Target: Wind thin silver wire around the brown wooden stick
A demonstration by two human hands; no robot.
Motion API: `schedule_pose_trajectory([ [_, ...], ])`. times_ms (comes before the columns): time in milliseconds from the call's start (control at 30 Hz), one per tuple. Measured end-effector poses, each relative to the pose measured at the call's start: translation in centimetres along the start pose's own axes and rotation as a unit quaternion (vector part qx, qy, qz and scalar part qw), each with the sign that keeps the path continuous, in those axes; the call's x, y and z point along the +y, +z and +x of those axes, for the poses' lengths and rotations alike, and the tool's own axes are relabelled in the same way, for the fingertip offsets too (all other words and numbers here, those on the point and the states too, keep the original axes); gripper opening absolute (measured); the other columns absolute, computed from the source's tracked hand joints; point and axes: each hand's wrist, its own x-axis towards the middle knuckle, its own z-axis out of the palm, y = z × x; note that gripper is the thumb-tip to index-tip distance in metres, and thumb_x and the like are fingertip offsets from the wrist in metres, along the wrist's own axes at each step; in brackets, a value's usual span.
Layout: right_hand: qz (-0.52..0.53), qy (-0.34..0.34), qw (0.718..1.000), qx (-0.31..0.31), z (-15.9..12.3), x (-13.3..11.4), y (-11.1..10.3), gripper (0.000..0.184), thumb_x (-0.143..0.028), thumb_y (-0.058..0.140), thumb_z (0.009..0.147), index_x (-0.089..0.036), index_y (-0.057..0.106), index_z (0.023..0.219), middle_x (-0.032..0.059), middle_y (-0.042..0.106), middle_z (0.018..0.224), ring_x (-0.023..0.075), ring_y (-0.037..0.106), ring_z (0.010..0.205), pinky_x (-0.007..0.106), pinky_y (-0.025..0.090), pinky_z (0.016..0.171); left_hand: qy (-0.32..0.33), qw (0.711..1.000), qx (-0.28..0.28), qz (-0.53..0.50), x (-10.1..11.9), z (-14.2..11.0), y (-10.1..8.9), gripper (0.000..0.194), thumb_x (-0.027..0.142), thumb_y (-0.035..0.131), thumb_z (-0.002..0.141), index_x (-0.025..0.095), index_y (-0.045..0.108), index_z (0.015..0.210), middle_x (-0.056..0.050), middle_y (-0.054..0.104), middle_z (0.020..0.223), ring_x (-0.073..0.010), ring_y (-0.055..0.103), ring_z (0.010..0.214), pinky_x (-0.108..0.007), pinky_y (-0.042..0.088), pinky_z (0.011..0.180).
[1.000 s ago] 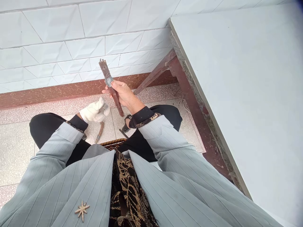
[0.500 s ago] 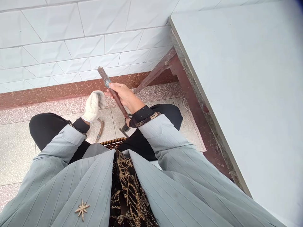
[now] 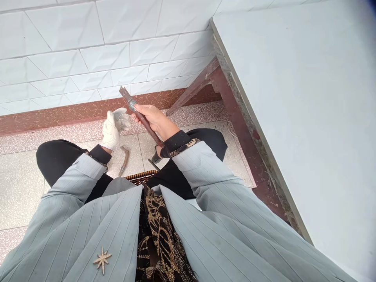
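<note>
Stick (image 3: pixel 145 122): ten o'clock from mid-view, grasped in bare right hand (image 3: pixel 154 117).
Wire (image 3: pixel 131 103): banded near far end; judged mostly wound, some left loose.
Left hand (image 3: pixel 112 127): gloved, half-curled, nine o'clock; cannot tell if pinching wire.
Short stick (image 3: pixel 125 161): on floor (image 3: pixel 17 180), eight o'clock, untouched.

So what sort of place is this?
Possibly a tiled room or porch, perhaps at a home: there are white wall tiles, a speckled floor and a pale-topped table.

Speckled tile floor (image 3: pixel 20 176), 1 bent stick (image 3: pixel 124 161) on it
</note>
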Motion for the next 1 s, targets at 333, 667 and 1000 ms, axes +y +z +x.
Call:
schedule_pose_trajectory([
  [333, 0.01, -0.052, 0.999, 0.012, 0.1, 0.2, -0.2, 0.025, -0.041, 0.077, 0.099, -0.017, 0.073, 0.096, 0.0035, 0.08, 0.096, 0.0044, 0.059, 0.057, 0.015, 0.047, 0.049, -0.032, 0.999, 0.002, -0.016, -1.0, 0.8, -0.8, 0.06, 0.072, 0.052, 0.101, 0.019, 0.077, 0.096, -0.009, 0.083, 0.093, -0.0135, 0.071, 0.063, -0.026, 0.053, 0.056],
  [667, 0.002, -0.038, 0.999, -0.026, 0.0, 1.3, 0.7, 0.029, -0.042, 0.087, 0.09, -0.017, 0.073, 0.092, 0.007, 0.078, 0.093, 0.0165, 0.079, 0.088, 0.016, 0.049, 0.048, -0.097, 0.995, -0.013, -0.026, -1.4, 1.6, -2.3, 0.055, 0.064, 0.045, 0.103, 0.02, 0.077, 0.101, -0.01, 0.079, 0.086, -0.0157, 0.066, 0.063, -0.03, 0.052, 0.058],
  [1000, 0.061, -0.028, 0.998, -0.012, 0.5, 1.1, 0.0, 0.039, -0.055, 0.078, 0.096, -0.019, 0.062, 0.093, 0.0009, 0.066, 0.073, 0.0174, 0.079, 0.087, 0.017, 0.051, 0.054, -0.083, 0.984, -0.149, -0.046, -0.1, 0.1, -1.1, 0.03, 0.043, 0.071, 0.092, 0.023, 0.074, 0.114, -0.008, 0.079, 0.113, -0.0165, 0.074, 0.083, -0.03, 0.06, 0.072],
])
